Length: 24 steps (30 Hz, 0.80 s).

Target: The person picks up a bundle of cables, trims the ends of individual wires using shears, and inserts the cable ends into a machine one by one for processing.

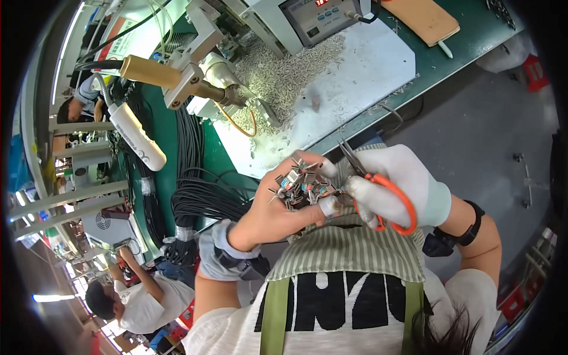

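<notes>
My bare left hand [269,207] is cupped around a bunch of small metal connectors [305,184] with bits of coloured wire showing among them. Tape wraps a fingertip of that hand. A white glove covers my right hand [402,168], which grips orange-handled scissors [408,207], their dark blades pointing up and away from me. The gloved fingers meet the right side of the bunch, close to my left fingertips. Whether they also pinch a single connector is hidden. Both hands are over my striped apron [355,254], just off the bench edge.
A heap of small metal clippings [278,71] lies on a white board [367,65] beneath a bench machine [322,26]. Bundled black cables [201,201] and a white lamp [137,136] are at left. A tan notebook [423,21] lies far right. Another person [142,302] works at lower left.
</notes>
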Each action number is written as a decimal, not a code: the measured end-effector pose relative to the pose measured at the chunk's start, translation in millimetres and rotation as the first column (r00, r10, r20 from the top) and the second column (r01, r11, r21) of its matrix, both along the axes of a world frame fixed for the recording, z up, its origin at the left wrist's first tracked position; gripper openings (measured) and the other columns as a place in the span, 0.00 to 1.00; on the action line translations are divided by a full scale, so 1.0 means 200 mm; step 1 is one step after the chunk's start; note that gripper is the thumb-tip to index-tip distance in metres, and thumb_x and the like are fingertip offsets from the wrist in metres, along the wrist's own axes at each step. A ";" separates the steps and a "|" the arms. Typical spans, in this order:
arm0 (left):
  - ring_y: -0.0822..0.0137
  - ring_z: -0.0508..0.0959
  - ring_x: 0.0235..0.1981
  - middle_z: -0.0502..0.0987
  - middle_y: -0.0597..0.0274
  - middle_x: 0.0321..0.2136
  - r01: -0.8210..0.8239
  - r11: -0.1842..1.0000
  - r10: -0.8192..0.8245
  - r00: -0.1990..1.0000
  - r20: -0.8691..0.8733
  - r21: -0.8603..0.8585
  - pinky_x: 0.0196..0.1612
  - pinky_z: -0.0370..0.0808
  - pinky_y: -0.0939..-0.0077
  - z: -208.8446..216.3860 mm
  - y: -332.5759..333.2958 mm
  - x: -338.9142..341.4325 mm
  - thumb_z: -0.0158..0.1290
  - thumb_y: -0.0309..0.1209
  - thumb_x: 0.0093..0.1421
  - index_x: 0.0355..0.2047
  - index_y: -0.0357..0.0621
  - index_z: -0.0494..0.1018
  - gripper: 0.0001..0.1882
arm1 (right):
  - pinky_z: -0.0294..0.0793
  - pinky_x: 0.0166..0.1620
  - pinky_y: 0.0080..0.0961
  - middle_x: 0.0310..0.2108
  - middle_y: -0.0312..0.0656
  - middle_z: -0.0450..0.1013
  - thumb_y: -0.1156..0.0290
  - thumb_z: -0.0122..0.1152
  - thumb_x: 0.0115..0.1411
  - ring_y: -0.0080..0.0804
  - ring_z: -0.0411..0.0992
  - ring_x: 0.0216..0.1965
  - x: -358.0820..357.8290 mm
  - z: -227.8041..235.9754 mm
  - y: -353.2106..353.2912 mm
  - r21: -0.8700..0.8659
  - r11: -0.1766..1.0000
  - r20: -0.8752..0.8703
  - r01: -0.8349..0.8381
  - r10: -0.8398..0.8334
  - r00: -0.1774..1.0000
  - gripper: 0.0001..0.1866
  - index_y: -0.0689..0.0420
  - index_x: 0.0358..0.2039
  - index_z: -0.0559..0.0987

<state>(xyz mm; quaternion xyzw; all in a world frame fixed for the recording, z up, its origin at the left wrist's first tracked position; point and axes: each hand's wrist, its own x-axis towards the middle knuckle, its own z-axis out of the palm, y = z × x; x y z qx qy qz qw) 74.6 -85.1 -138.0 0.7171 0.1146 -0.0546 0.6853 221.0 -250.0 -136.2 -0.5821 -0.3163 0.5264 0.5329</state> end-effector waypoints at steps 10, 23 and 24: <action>0.71 0.77 0.22 0.77 0.58 0.24 -0.190 0.864 0.044 0.951 0.307 0.465 0.26 0.73 0.79 -0.01 -0.04 -0.10 0.59 0.23 0.51 0.36 0.40 0.72 0.11 | 0.71 0.18 0.23 0.13 0.43 0.72 0.63 0.48 0.61 0.30 0.71 0.14 0.09 -0.04 0.11 -0.166 0.925 -0.534 -0.342 0.208 0.820 0.18 0.65 0.22 0.72; 0.68 0.74 0.17 0.74 0.58 0.21 0.018 0.888 -0.228 0.886 0.405 0.460 0.19 0.68 0.79 -0.05 -0.03 -0.11 0.55 0.29 0.54 0.37 0.41 0.73 0.10 | 0.72 0.22 0.23 0.18 0.45 0.73 0.66 0.54 0.57 0.33 0.74 0.18 -0.03 -0.10 0.03 -0.056 0.953 -0.544 -0.298 0.222 0.810 0.13 0.65 0.26 0.74; 0.70 0.72 0.16 0.74 0.58 0.22 -0.077 0.981 0.027 0.964 0.266 0.179 0.18 0.66 0.80 -0.05 -0.05 -0.10 0.54 0.28 0.56 0.36 0.40 0.72 0.09 | 0.71 0.22 0.25 0.17 0.44 0.72 0.68 0.55 0.55 0.34 0.72 0.17 -0.05 -0.12 0.06 0.039 0.985 -0.088 -0.165 0.168 0.982 0.10 0.63 0.26 0.74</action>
